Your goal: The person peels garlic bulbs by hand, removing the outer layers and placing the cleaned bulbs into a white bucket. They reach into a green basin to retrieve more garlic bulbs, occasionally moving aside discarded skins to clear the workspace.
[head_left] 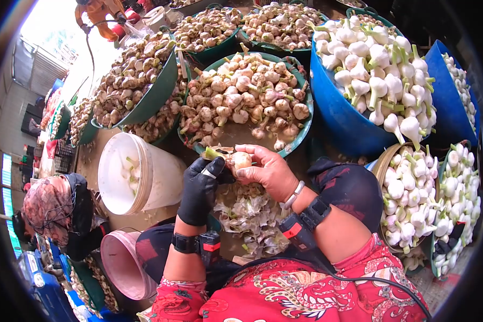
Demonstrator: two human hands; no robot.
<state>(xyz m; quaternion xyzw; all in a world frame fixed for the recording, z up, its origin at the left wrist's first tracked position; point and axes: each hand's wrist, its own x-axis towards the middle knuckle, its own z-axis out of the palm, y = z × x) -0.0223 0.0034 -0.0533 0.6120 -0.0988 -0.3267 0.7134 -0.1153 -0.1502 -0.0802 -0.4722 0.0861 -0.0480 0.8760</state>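
Observation:
A garlic bulb (241, 160) with loose brownish skin and a green stem is held between my two hands, in front of the green tub. My left hand (198, 185), in a black glove, closes round the stem end. The fingers of my bare right hand (268, 170) pinch the round side of the bulb. Just beyond them, unpeeled garlic (241, 96) fills much of a green tub (300, 134). Peeled skins (252, 214) lie in a heap below my hands, between my legs.
White bucket (163, 174) and pink bucket (124, 263) stand at the left. Blue tub (333, 112) piled with white garlic (378, 70) is at the right, above a basket of white bulbs (408, 188). Another person (53, 209) is at the left; more garlic tubs line the back.

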